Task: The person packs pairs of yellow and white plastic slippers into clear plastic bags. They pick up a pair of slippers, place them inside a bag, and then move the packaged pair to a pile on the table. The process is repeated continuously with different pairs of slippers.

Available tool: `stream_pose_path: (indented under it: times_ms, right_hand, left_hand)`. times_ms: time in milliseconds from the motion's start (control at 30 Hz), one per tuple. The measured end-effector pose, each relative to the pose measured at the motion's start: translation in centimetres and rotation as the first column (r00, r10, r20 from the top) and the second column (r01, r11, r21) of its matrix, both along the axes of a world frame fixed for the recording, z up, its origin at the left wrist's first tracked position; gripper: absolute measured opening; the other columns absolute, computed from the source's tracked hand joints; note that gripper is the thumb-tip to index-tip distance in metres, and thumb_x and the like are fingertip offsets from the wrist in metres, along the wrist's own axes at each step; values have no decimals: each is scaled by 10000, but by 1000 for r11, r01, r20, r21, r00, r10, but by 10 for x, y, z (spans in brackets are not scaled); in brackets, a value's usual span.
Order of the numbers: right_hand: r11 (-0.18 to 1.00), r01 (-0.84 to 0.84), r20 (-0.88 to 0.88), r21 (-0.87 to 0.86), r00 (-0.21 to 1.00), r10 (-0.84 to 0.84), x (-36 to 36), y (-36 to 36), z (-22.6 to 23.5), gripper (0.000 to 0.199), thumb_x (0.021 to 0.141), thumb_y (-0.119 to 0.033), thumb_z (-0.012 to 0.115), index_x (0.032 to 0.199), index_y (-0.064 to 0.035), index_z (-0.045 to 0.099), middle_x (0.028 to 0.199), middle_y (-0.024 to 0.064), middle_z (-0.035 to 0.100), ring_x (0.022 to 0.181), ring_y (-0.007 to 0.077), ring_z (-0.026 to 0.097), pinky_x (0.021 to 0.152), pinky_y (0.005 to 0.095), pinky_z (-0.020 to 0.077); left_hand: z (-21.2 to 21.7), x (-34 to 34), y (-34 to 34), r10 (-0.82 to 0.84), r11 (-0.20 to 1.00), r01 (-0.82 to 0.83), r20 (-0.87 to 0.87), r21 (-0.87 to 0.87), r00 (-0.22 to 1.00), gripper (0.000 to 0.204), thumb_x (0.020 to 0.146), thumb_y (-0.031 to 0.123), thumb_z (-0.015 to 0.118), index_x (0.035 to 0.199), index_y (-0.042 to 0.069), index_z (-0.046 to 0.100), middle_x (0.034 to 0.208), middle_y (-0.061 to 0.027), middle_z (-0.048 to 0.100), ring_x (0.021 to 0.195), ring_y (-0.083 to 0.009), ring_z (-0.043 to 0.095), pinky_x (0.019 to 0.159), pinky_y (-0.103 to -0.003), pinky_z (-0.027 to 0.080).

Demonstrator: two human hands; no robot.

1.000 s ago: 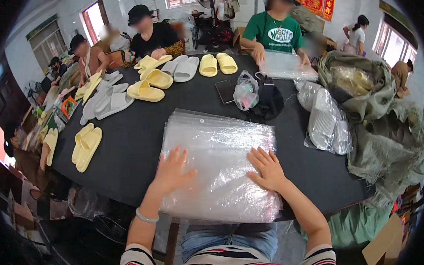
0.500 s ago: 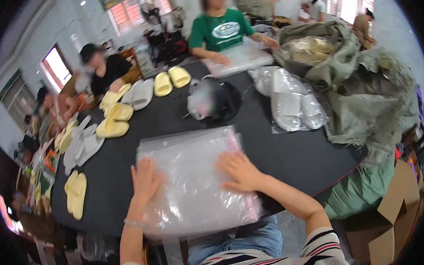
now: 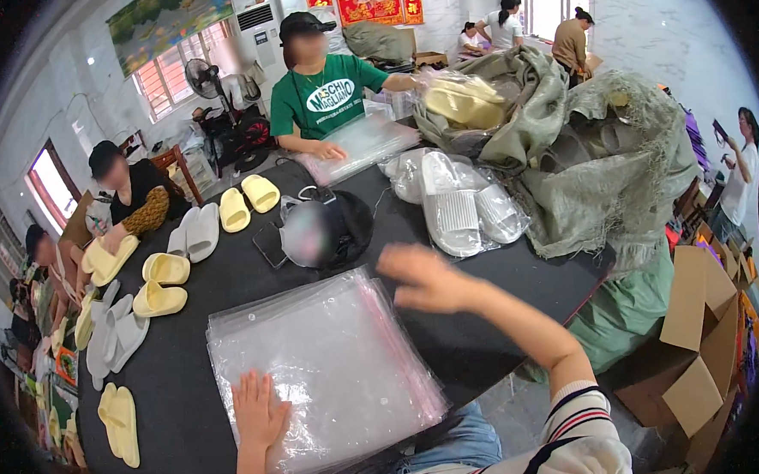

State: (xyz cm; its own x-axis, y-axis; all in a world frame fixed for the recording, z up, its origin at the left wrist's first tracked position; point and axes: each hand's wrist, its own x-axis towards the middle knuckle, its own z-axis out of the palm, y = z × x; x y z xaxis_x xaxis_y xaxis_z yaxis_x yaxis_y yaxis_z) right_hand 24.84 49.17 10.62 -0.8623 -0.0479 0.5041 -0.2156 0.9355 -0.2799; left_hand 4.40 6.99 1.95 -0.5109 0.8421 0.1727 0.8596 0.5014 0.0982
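A stack of clear plastic bags [image 3: 334, 351] with a pink strip along its right side lies on the black table in front of me. My left hand [image 3: 258, 411] rests flat on the stack's left part, fingers stretched out. Beyond the stack's upper right corner, my right hand [image 3: 425, 279] is lifted over the table, slightly blurred, fingers apart and holding nothing. Farther along, grey slippers in clear bags [image 3: 457, 207] lie past my right hand. A dark cap or bag [image 3: 345, 226] sits behind the stack, with a phone [image 3: 270, 244] beside it.
Pairs of yellow slippers [image 3: 119, 422] and grey slippers [image 3: 117, 336] line the table's left and far edges. Green-grey woven sacks [image 3: 599, 165] crowd the right side, above an open cardboard box [image 3: 686, 358]. Across the table, a person in green [image 3: 321, 98] handles bags; others sit at left.
My right hand has left the stack and risen off to its right. My left hand still lies on the bags. The view has shifted, and the person across now reaches toward a sack.
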Motion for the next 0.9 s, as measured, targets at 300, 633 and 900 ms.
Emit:
stream_pose_path:
  times_ms: [300, 633, 900]
  right_hand:
    - [623, 719, 180, 308, 599, -780, 37, 194, -4, 335, 861, -333, 624, 1124, -125, 639, 1115, 95, 648, 1096, 273, 580, 919, 487, 428]
    - [424, 359, 285, -832, 931, -229, 48, 63, 130, 204, 956, -213, 606, 829, -57, 636, 657, -51, 521, 524, 42, 444, 457, 204, 339]
    - [237, 144, 233, -961, 882, 410, -30, -79, 129, 317, 967, -142, 555, 1269, -71, 490, 1157, 125, 627, 979, 192, 651, 748, 291, 568]
  left_hand:
    - [5, -3, 10, -21, 995, 22, -10, 93, 1000, 724, 853, 495, 594, 1422, 78, 432, 1489, -220, 351, 1396, -401, 283, 1158, -534, 121]
    - [7, 2, 9, -18, 987, 13, 32, 160, 999, 632, 877, 437, 586, 1376, 62, 483, 1443, -216, 417, 1376, -390, 328, 1148, -535, 160]
    - [-44, -38, -17, -601, 568, -457, 724, 684, 337, 606, 965, 423, 463, 1436, 55, 360, 1463, -209, 382, 1358, -343, 363, 1136, -440, 270]
